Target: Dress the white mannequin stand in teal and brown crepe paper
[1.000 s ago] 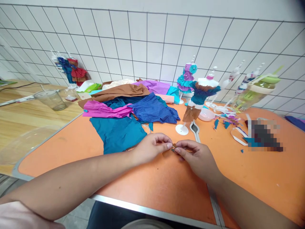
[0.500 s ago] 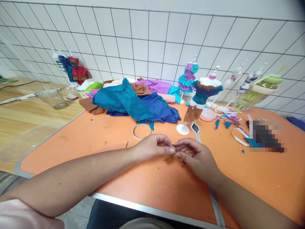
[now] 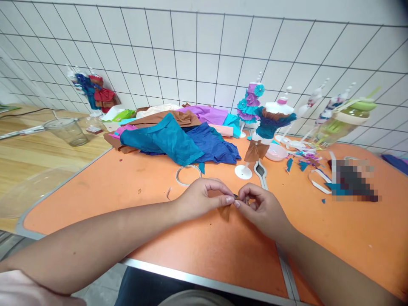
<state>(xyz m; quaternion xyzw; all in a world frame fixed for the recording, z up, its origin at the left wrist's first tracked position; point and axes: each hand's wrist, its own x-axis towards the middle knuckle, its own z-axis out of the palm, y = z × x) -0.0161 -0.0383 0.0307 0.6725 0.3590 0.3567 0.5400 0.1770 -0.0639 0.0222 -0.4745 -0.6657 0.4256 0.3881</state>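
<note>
Over the orange table (image 3: 178, 238), my left hand (image 3: 207, 196) pinches a small piece of brown crepe paper (image 3: 225, 211) between thumb and fingers. My right hand (image 3: 262, 208) is closed on the same piece from the other side, the fingertips of both hands nearly touching. Part of the paper hangs below my left thumb; the rest is hidden by the fingers. Just behind stands a small white mannequin (image 3: 244, 171) on a round base, wearing a brown and teal crepe paper top and a brown skirt piece (image 3: 256, 150). A roll of narrow tape (image 3: 177, 177) lies flat beyond my left hand.
Crumpled crepe paper sheets (image 3: 165, 138) in teal, blue, brown and purple are heaped at the back. Other dressed mannequins (image 3: 253, 102) stand along the wall. A pink bowl (image 3: 276, 152), paper scraps (image 3: 302, 165) and a green-lidded bottle (image 3: 347, 121) are at right; a clear cup (image 3: 68, 131) is at left.
Both hands stay pinched at the brown paper, which now hangs lower and flatter beneath my left thumb. The teal sheet on the heap has sunk, its raised corner lower than before.
</note>
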